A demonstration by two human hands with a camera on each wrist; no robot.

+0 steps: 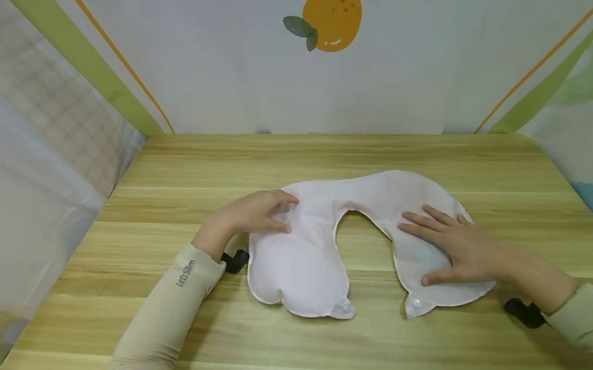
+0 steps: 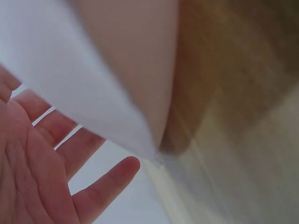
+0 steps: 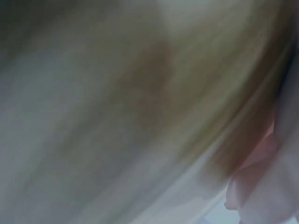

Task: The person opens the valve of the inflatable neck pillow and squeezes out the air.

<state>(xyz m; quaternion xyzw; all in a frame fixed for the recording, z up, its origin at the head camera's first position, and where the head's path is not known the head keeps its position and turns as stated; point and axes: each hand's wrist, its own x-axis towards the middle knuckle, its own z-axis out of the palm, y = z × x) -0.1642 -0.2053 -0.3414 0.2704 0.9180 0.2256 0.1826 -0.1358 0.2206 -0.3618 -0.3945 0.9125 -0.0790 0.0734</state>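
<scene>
A pale pink U-shaped neck pillow (image 1: 300,263) lies on the wooden table, its two ends toward the person. A snap button (image 1: 345,306) shows on the left end and another snap button (image 1: 417,303) on the right end. My left hand (image 1: 257,212) touches the upper left side of the pillow, fingers loosely bent. In the left wrist view, the fingers of the left hand (image 2: 42,172) are spread beside the pillow's edge (image 2: 93,88). My right hand (image 1: 461,249) rests with fingers spread on the pillow's right side. The right wrist view is blurred.
The wooden table (image 1: 130,283) extends around the pillow. Behind it hangs a white cloth (image 1: 220,71) with a printed orange (image 1: 333,16). Black wrist mounts (image 1: 236,261) stick out below both wrists. Another light cloth (image 1: 32,126) hangs at the left.
</scene>
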